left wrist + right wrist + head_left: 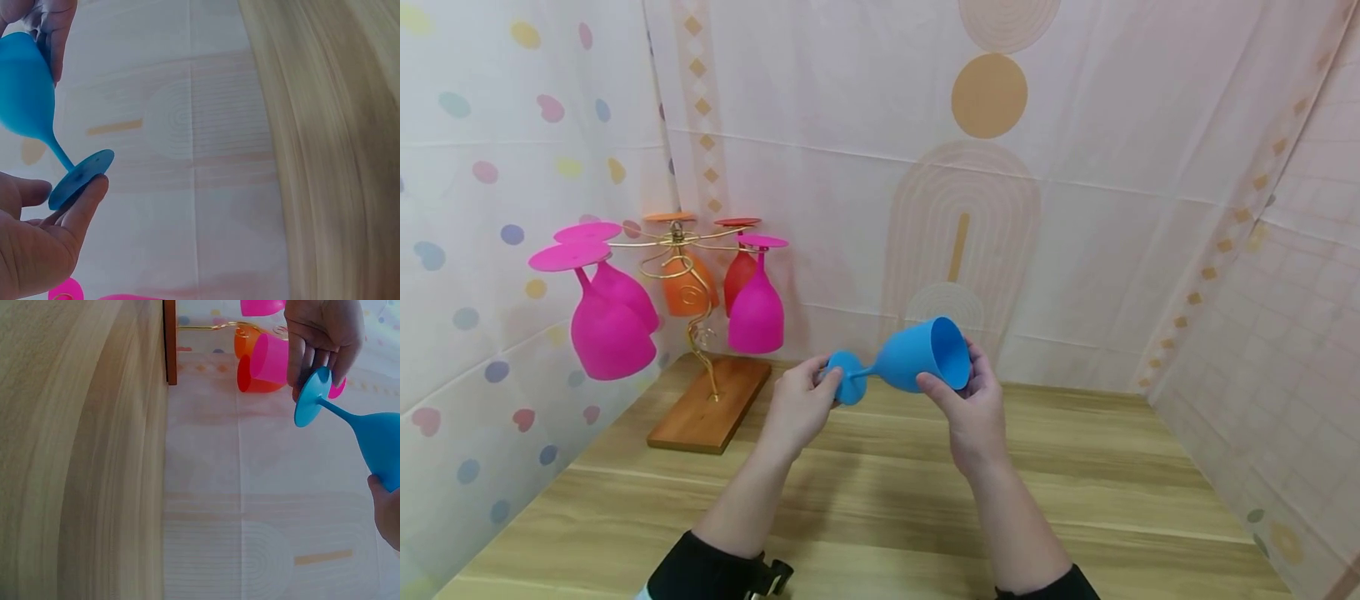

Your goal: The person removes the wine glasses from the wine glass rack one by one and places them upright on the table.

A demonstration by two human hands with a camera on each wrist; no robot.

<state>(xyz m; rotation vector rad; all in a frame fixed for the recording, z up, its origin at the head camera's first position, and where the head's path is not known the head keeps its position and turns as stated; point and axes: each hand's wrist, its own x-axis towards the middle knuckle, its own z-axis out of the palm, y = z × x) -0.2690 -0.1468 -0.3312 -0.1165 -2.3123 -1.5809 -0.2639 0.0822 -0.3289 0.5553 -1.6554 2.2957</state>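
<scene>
Both hands hold a blue wine glass (906,357) sideways above the table, its mouth toward the right. My left hand (797,402) pinches the round foot between thumb and fingers, as the left wrist view also shows on the glass's foot (82,178). Around the bowl near the rim, my right hand (973,408) grips with the thumb in front and the fingers behind. To the left stands a gold wire glass rack (703,358) on a wooden base (707,408). Pink glasses (757,312), an orange glass (688,287) and a red glass (739,275) hang upside down from it.
The wood-grain table (880,500) extends below the hands to both sides. Behind it hangs a patterned cloth (835,167), with a dotted cloth (490,275) at the left and another cloth (1285,350) at the right. The rack stands near the back left corner.
</scene>
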